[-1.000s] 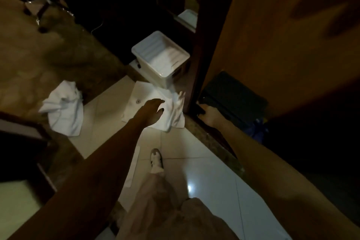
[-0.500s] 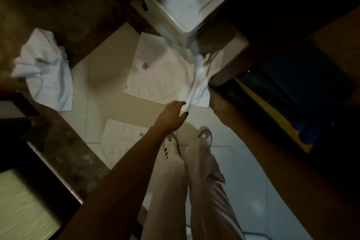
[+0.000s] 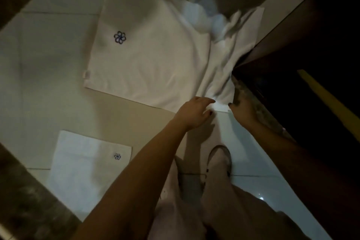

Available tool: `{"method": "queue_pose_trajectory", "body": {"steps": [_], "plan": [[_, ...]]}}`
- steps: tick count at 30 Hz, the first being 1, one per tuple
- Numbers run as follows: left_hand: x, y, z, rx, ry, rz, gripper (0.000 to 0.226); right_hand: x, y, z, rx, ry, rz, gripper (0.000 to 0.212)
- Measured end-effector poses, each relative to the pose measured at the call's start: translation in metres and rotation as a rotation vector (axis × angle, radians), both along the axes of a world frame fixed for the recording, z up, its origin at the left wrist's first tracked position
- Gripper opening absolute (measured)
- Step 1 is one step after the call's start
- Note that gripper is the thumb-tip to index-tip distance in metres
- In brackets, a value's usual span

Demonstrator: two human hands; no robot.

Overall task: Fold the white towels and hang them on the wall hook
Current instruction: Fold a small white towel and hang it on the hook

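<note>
both hands down at the near corner of the large white towel (image 3: 155, 60), spread on the pale floor tiles (image 3: 48, 68). left hand (image 3: 192, 112) with fingers loosely curled, fingertips touching the towel's edge — no firm pinch visible, grip part open. right hand (image 3: 241, 111) just beside it at the same corner, against the dark stone threshold (image 3: 253, 103); cannot tell whether pinching the cloth. towel flat on its left side with a blue flower emblem (image 3: 119, 37), rumpled on the right beside the threshold. smaller white towel (image 3: 83, 169), flat on the floor nearer the feet, bearing the same emblem. shoe (image 3: 219, 159) and light trousers (image 3: 194, 210) below the hands.
</note>
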State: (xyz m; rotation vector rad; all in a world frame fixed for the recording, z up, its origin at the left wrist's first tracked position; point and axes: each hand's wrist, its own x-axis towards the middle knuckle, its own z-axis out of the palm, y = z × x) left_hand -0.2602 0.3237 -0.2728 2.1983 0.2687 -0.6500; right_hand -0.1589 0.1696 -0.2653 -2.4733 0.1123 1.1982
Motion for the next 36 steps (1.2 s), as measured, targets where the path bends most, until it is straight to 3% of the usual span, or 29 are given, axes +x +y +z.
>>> {"method": "queue_pose_trajectory", "body": {"steps": [3,7,13,16,19,24,28,32,36], "plan": [[0.010,0.013,-0.042,0.096,0.014,-0.095,0.056,0.012,0.002,-0.037,0.047,-0.060,-0.059,0.055],[0.006,0.011,-0.072,0.351,-0.011,-0.227,0.065,0.014,0.011,-0.060,0.090,0.019,-0.149,0.020],[-0.003,0.011,-0.030,0.113,0.025,0.047,0.067,-0.009,0.050,-0.002,0.322,0.067,-0.298,0.019],[-0.012,0.018,0.037,-0.045,-0.142,0.292,0.049,-0.010,0.066,0.064,0.416,0.013,-0.371,0.023],[-0.012,0.020,0.111,-0.111,-0.199,0.452,0.048,-0.001,0.080,0.137,0.501,-0.031,-0.537,0.020],[-0.006,0.035,0.242,-0.024,-0.320,0.572,0.026,0.003,0.104,0.269,0.574,-0.085,-0.559,0.062],[-0.006,0.065,0.347,0.060,-0.373,0.463,0.017,0.001,0.114,0.375,0.487,-0.024,-0.417,0.030],[-0.018,0.103,0.463,0.018,-0.359,0.404,0.017,-0.004,0.110,0.488,0.592,0.106,-0.346,0.032],[-0.031,0.126,0.587,-0.001,-0.386,0.316,0.016,-0.016,0.103,0.610,0.648,-0.033,-0.073,0.016]]}}
